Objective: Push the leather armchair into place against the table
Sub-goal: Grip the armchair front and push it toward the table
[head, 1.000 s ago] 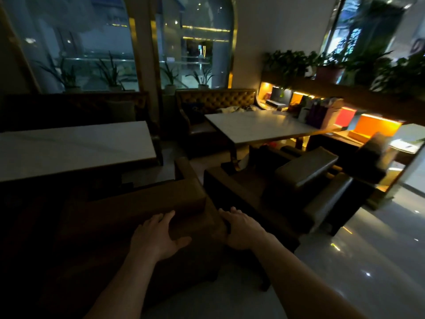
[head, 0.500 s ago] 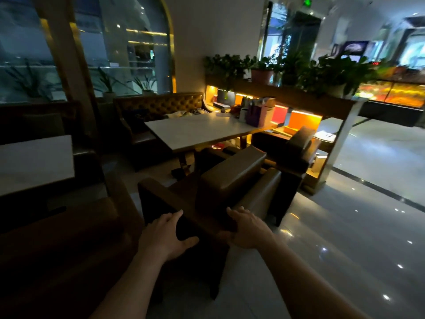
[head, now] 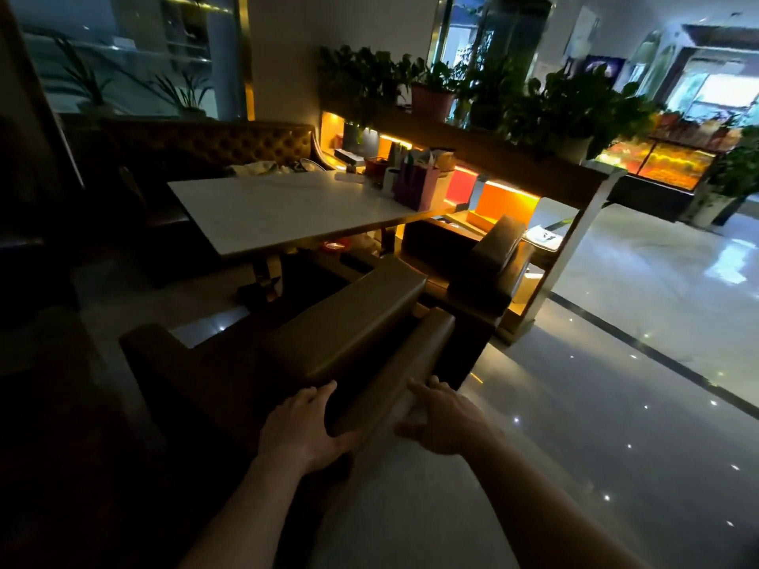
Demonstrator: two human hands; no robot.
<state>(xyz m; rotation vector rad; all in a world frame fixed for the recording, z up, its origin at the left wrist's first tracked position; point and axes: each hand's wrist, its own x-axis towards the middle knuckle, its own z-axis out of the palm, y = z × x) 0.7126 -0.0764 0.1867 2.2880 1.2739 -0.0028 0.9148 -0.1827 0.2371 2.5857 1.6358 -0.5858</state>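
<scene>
Left hand (head: 302,431): grip spread, fingers wrapped over the near end of the armchair (head: 312,355) back cushion, thumb under its lower corner. It is in contact, but more a flat hold than a pinch. Right hand (head: 445,418): grip also spread, palm and fingers laid against the near end of the armchair's outer side roll. Nothing is enclosed in it. Both forearms reach forward from the bottom of the view, consistent with a push stance.

Armchair: dark leather, standing on the polished floor (head: 616,384), set at an angle to the camera. Its seat faces the worktop (head: 287,211), a pale rectangular slab on a dark pedestal. The armchair's front appears near the worktop's near edge, but the light is too low to tell whether it touches or tucks under. A strip of floor shows between the left armrest and the pedestal base.

A second armchair (head: 488,264) sits just beside the first, at the worktop's right end. A tufted bench (head: 213,145) lines the far side. Bags (head: 415,186) and small items stand on the worktop's far right corner.

Progress, judged: hands placed and chair roughly aligned. Remaining: the last push inward and squaring to the worktop edge.
</scene>
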